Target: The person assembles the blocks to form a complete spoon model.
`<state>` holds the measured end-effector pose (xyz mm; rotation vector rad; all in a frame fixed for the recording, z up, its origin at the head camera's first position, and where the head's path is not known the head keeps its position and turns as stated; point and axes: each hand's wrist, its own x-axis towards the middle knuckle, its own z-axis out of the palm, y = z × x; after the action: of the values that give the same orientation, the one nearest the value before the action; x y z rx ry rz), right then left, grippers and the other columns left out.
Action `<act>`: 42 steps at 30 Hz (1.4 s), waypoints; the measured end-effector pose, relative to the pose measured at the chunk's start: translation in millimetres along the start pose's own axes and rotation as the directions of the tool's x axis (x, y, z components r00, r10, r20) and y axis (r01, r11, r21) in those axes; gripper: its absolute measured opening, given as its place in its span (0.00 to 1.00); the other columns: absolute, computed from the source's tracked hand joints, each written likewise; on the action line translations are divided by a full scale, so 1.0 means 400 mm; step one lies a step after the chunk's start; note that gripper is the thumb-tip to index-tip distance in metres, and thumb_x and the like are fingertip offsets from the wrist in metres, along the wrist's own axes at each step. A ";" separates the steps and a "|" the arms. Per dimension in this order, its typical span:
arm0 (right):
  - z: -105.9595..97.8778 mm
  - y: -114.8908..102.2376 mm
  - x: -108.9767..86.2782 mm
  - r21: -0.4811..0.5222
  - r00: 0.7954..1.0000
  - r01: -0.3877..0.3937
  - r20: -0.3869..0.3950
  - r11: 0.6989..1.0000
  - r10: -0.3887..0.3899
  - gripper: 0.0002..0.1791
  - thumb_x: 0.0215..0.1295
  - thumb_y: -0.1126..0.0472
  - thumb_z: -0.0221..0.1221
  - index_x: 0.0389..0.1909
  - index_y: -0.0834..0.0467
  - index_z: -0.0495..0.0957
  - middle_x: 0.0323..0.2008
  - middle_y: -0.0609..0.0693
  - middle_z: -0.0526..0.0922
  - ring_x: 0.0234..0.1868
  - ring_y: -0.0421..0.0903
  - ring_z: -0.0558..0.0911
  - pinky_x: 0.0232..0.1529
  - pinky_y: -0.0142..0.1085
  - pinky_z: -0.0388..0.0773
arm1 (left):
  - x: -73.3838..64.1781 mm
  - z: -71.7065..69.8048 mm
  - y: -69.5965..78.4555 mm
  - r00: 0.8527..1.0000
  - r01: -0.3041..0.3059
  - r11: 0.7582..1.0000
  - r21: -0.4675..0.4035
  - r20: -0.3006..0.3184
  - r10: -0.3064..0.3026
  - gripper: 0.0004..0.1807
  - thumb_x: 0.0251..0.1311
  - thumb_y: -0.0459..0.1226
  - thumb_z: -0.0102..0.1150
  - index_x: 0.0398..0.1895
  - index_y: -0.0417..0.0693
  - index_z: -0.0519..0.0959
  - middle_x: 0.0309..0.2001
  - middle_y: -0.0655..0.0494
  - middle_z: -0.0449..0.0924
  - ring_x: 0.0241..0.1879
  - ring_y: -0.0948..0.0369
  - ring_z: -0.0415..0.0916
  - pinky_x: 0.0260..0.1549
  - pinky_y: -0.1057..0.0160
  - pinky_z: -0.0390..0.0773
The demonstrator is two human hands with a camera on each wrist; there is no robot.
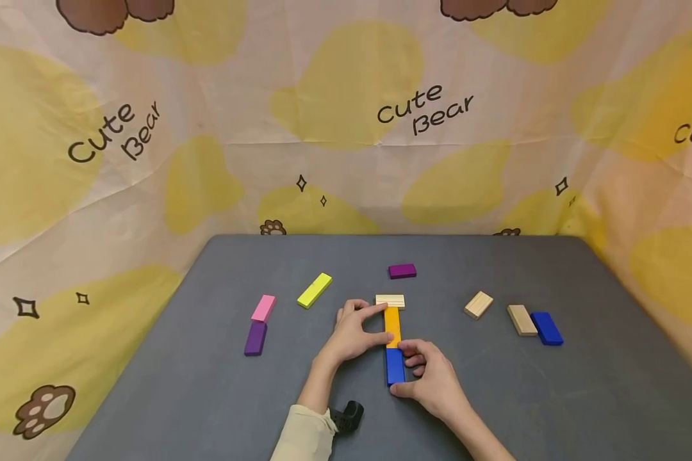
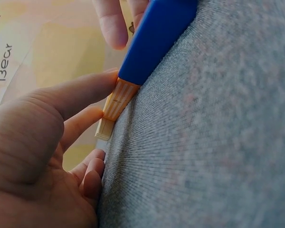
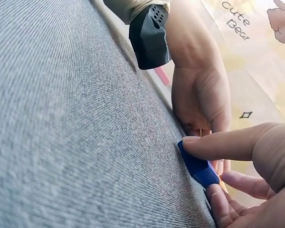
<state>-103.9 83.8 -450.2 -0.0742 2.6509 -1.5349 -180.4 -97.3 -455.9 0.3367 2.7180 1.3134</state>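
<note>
The orange block (image 1: 393, 328) is touched by the extended thumb and index finger of the left hand (image 1: 353, 333). Against its near end, a blue block (image 1: 395, 367) is gripped by the right hand's (image 1: 432, 376) thumb and fingers. At its far end, a wood block (image 1: 390, 299) is set crosswise; beyond, a purple block (image 1: 402, 271) is seen.

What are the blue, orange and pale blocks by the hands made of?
Blue block: probably painted wood, maybe plastic; smooth, evenly coloured. Orange block: perhaps painted wood; pale grain-like stripes show in the left wrist view. Pale block: looks like bare wood, with lines like grain.
</note>
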 end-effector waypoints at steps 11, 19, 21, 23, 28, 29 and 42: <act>0.002 0.005 -0.001 0.027 1.000 0.014 0.001 1.000 -0.014 0.36 0.33 0.66 0.82 0.50 0.59 0.79 0.42 0.49 0.77 0.40 0.45 0.75 0.42 0.39 0.75 | -0.001 0.003 -0.001 1.000 -0.017 1.000 0.004 -0.014 0.017 0.33 0.52 0.50 0.73 0.64 0.59 0.77 0.57 0.49 0.63 0.56 0.48 0.56 0.52 0.45 0.64; -0.068 -0.002 0.036 0.103 0.998 -0.054 0.012 0.993 0.053 0.28 0.49 0.56 0.76 0.52 0.58 0.80 0.47 0.51 0.81 0.43 0.47 0.78 0.45 0.43 0.77 | -0.006 0.010 -0.002 1.000 -0.021 1.000 0.000 -0.001 0.021 0.33 0.53 0.50 0.72 0.65 0.59 0.77 0.58 0.48 0.63 0.56 0.48 0.56 0.53 0.44 0.64; -0.119 -0.005 0.080 0.072 1.000 0.014 0.007 0.997 -0.014 0.26 0.53 0.53 0.74 0.52 0.56 0.80 0.49 0.52 0.81 0.46 0.50 0.79 0.49 0.45 0.76 | -0.006 0.011 -0.002 1.000 -0.023 1.000 -0.002 0.001 0.023 0.34 0.53 0.51 0.72 0.65 0.59 0.77 0.58 0.49 0.63 0.56 0.48 0.56 0.53 0.44 0.64; -0.173 -0.004 0.141 0.044 0.992 0.123 0.023 0.991 -0.124 0.24 0.56 0.51 0.73 0.52 0.55 0.81 0.50 0.53 0.81 0.50 0.54 0.78 0.51 0.48 0.74 | -0.005 0.009 -0.001 1.000 -0.019 1.000 -0.005 0.004 0.019 0.34 0.53 0.50 0.72 0.65 0.59 0.77 0.58 0.49 0.63 0.57 0.48 0.56 0.53 0.45 0.64; -0.244 0.005 0.316 0.034 0.950 0.284 0.127 0.958 -0.286 0.23 0.58 0.56 0.71 0.54 0.58 0.80 0.52 0.56 0.81 0.55 0.60 0.74 0.54 0.50 0.71 | -0.001 -0.001 0.001 1.000 0.013 1.000 0.001 0.015 -0.013 0.34 0.52 0.50 0.73 0.65 0.61 0.76 0.58 0.50 0.62 0.58 0.48 0.55 0.54 0.45 0.64; -0.246 0.007 0.348 0.036 0.946 0.288 0.145 0.957 -0.290 0.23 0.59 0.58 0.71 0.55 0.59 0.80 0.53 0.57 0.80 0.55 0.60 0.73 0.55 0.51 0.71 | 0.001 -0.004 0.000 1.000 0.019 1.000 0.003 0.016 -0.019 0.34 0.52 0.50 0.73 0.65 0.61 0.76 0.58 0.50 0.62 0.58 0.48 0.54 0.54 0.45 0.64; -0.197 0.068 0.541 0.065 0.965 0.115 0.231 0.991 -0.127 0.30 0.57 0.68 0.70 0.62 0.60 0.77 0.58 0.55 0.78 0.59 0.57 0.71 0.62 0.54 0.64 | 0.007 -0.005 -0.002 0.999 0.025 1.000 0.006 0.028 -0.025 0.34 0.53 0.51 0.73 0.65 0.61 0.76 0.57 0.51 0.62 0.58 0.49 0.55 0.54 0.46 0.63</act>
<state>-326.6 148.0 -443.8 -0.3962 2.4611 -1.5211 -183.5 -98.7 -455.2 0.3181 2.6949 1.2848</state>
